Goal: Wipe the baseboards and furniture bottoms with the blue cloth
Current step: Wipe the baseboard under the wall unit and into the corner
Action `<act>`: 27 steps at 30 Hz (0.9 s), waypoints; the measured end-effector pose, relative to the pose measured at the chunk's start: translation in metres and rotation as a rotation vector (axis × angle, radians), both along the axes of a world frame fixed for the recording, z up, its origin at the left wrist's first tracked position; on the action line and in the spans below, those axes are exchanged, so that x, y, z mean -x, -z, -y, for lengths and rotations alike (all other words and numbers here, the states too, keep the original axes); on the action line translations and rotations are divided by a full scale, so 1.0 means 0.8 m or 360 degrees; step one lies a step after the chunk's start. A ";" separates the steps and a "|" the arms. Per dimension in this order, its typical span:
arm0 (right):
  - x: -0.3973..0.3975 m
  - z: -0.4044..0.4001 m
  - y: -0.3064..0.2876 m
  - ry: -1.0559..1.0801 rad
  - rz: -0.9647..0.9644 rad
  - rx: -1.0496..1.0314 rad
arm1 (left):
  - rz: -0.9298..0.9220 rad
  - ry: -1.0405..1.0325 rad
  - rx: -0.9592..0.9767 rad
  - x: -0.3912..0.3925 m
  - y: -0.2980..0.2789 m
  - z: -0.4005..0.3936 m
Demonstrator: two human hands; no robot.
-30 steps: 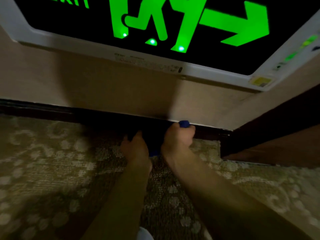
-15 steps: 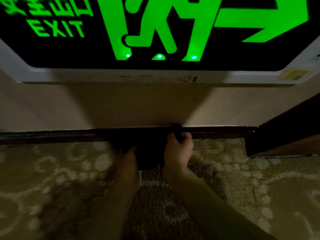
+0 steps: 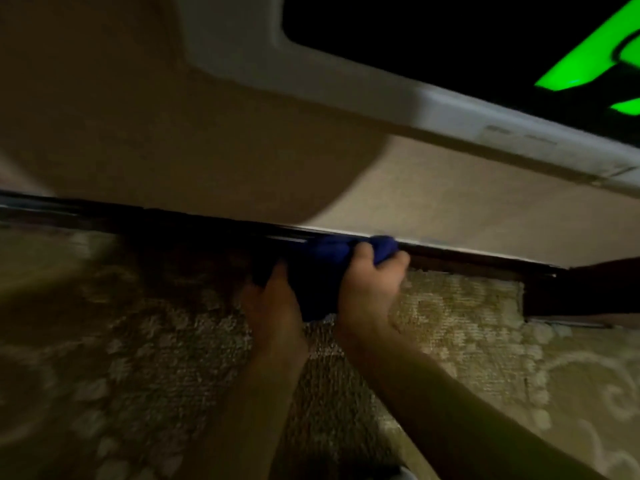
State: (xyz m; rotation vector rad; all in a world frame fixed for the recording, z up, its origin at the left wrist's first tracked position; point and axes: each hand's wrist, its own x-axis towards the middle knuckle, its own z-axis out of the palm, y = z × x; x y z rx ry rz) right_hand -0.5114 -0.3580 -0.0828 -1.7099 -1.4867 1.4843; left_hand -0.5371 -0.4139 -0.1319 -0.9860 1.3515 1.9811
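Cloth (image 3: 325,271): blue, bunched, lying against the dark baseboard (image 3: 467,256) where wall is meeting carpet (image 3: 450,306). Right hand (image 3: 370,289) is gripping its right end, fingers curled round the fabric and pressing it to the board's top edge. Left hand (image 3: 273,299) is holding the cloth's left side; finger position is lost in shadow. Sign (image 3: 450,109), green-lit, is hanging on the wall above. Progress, as judged: wiping is under way on this stretch; the board running left and right, and any furniture bottoms, are remaining.
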 end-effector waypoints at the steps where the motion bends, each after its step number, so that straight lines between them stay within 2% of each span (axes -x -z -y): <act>1: 0.005 0.009 0.001 -0.0073 -0.0002 0.0044 | 0.0008 -0.0113 0.0045 0.003 -0.003 0.008; 3: 0.005 0.009 -0.003 -0.0160 0.0040 0.0176 | 0.0046 -0.0128 0.0052 0.008 0.006 0.018; 7: -0.007 -0.027 -0.022 0.0043 0.0133 0.0260 | 0.0059 0.0453 -0.0051 0.013 -0.017 0.022; 9: -0.002 -0.034 -0.023 0.0156 0.0247 0.0206 | 0.0096 0.0607 -0.0152 0.021 -0.029 0.022; 14: 0.028 -0.014 -0.019 0.0316 0.0418 0.0075 | 0.0216 0.0592 -0.0175 0.044 -0.020 0.027; 19: 0.052 0.025 -0.030 0.0157 0.0355 0.0164 | 0.0417 0.0435 -0.0234 0.051 -0.018 0.057; 21: 0.066 0.043 -0.027 0.0112 0.0339 0.0237 | 0.0493 0.0329 -0.0147 0.063 -0.006 0.074; 24: 0.061 0.047 -0.008 0.0125 0.0282 0.0125 | 0.0445 0.0401 -0.0098 0.082 0.008 0.081; 27: 0.043 0.024 0.008 0.0081 0.0169 0.0056 | 0.0123 0.0349 -0.0023 0.069 0.006 0.072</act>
